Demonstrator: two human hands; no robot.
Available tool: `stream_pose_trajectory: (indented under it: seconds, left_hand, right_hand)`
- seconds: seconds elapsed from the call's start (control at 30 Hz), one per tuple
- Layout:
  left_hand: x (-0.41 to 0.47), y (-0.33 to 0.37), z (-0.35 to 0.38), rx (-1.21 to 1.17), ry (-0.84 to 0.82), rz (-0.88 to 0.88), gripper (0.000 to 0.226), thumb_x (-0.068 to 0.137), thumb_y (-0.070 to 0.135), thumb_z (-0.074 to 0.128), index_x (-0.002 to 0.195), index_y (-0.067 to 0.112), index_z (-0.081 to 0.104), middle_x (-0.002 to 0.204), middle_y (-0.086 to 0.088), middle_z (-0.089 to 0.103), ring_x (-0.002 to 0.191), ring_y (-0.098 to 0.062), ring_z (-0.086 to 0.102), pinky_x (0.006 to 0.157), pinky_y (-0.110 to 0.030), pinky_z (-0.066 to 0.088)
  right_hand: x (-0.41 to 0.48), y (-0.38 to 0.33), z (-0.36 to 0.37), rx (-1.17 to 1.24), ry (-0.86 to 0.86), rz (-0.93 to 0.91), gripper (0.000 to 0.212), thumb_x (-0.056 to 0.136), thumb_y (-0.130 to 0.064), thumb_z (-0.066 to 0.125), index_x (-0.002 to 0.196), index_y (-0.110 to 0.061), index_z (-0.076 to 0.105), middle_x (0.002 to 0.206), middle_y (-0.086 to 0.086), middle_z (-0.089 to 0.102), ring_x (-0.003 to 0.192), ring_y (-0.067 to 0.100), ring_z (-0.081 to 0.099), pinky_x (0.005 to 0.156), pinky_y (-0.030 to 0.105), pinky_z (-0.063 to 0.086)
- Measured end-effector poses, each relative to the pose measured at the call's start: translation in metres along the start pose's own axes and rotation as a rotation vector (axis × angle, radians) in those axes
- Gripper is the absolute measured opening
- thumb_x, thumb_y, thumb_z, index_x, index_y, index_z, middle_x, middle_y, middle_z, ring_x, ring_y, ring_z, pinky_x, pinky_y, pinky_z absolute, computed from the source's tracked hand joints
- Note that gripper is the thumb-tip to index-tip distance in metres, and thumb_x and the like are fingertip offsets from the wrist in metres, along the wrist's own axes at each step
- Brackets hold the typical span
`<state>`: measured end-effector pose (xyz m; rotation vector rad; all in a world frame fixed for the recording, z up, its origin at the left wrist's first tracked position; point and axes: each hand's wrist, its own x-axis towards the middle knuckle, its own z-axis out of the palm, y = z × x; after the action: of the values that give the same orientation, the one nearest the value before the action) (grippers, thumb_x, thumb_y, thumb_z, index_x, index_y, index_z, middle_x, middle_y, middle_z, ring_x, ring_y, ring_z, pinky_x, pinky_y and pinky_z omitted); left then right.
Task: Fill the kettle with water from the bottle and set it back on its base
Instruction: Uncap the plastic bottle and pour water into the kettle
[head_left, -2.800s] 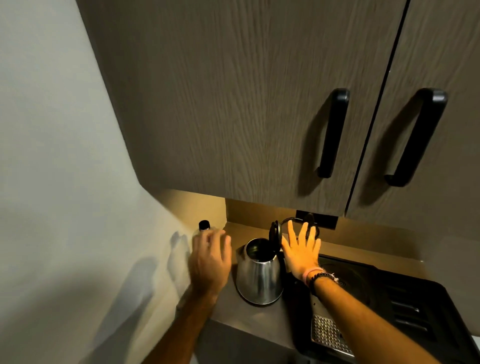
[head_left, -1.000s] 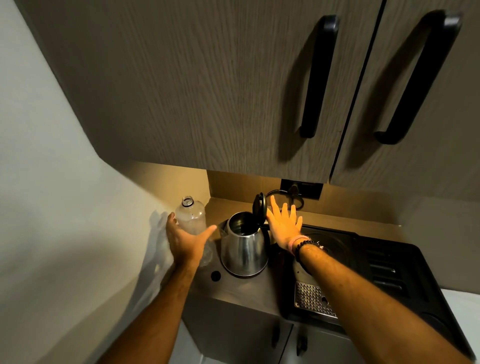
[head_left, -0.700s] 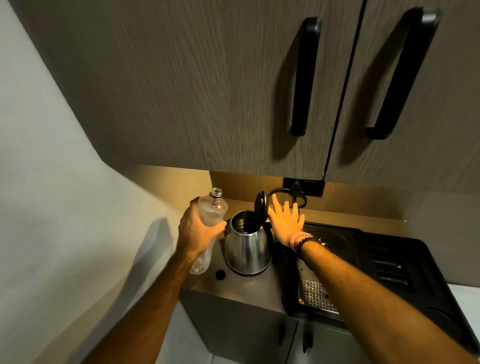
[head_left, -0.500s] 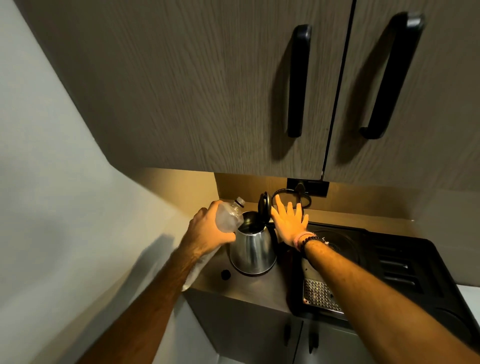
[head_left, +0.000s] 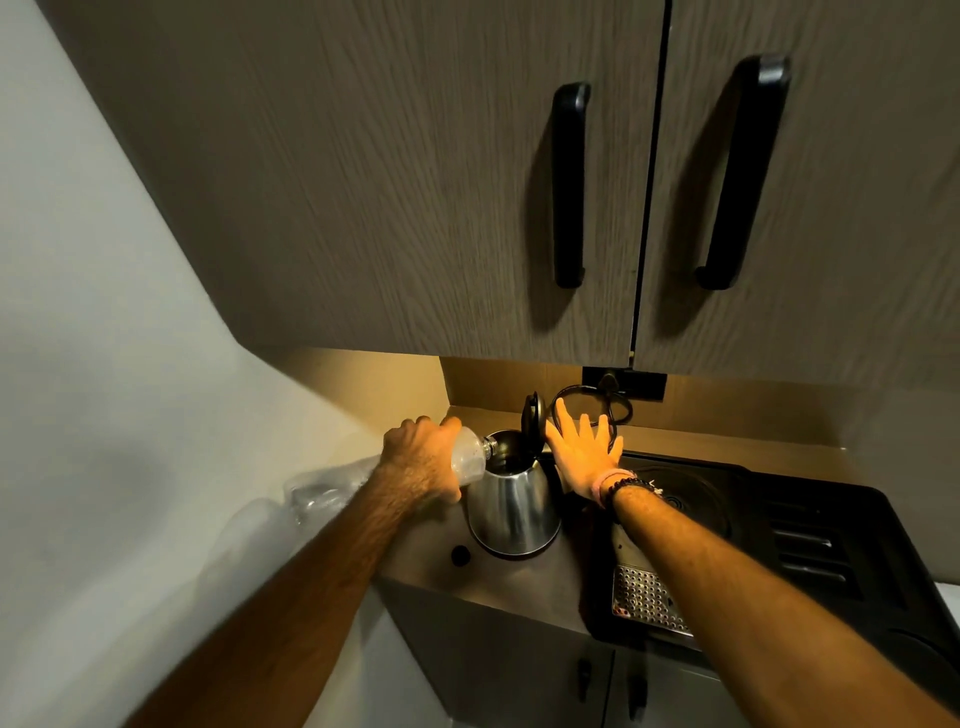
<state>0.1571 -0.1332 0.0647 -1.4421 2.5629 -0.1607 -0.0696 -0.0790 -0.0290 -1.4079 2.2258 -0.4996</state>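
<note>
We hold the bottle in our left hand, fingers wrapped around its upper part, and it is tipped almost flat with the neck just over the open mouth of the kettle; the kettle stands on the worktop, lid raised upright at the back, and whether it sits on its base we cannot tell, because the base is hidden under it; our right hand is spread flat with the fingers wide, holding nothing, just beside the lid and the handle side. The main risk, we judge, is spilling; the neck is near the left rim and not deep inside, so a sudden gush or a small slip of the wrist could send water down the steel wall and onto the worktop; a soft plastic bottle can also collapse under a tight grip and push the water out faster. The lid could fall shut on the neck if the right hand bumps it. Water is dangerous here, because a black cord loops to a socket right behind the kettle, and a black cooktop lies just to the right. A small dark cap lies on the worktop in front of the kettle; the cupboard hangs low above, so it limits how high we can raise the bottle.
</note>
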Motion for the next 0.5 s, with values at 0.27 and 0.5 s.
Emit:
stream_pose_trajectory:
  seconds: [0.27, 0.5]
  left_hand:
    - [0.001, 0.003, -0.003, 0.127, -0.024, 0.009, 0.095, 0.059, 0.051, 0.084, 0.139, 0.026, 0.038, 0.127, -0.01, 0.054, 0.113, -0.028, 0.052, 0.088, -0.043, 0.049]
    - [0.002, 0.01, -0.012, 0.232, 0.004, 0.029, 0.092, 0.065, 0.053, 0.081, 0.141, 0.027, 0.037, 0.133, -0.014, 0.05, 0.118, -0.03, 0.048, 0.093, -0.046, 0.048]
  right_hand:
    - [0.0, 0.001, 0.0, 0.01, -0.004, 0.009, 0.078, 0.087, -0.073, 0.015, 0.152, -0.039, -0.013, 0.164, 0.019, -0.002, 0.148, 0.042, -0.017, 0.114, 0.067, -0.01]
    - [-0.001, 0.0, -0.001, 0.035, -0.001, 0.012, 0.08, 0.085, -0.077, 0.014, 0.152, -0.04, -0.012, 0.164, 0.018, -0.001, 0.148, 0.041, -0.016, 0.114, 0.066, -0.01]
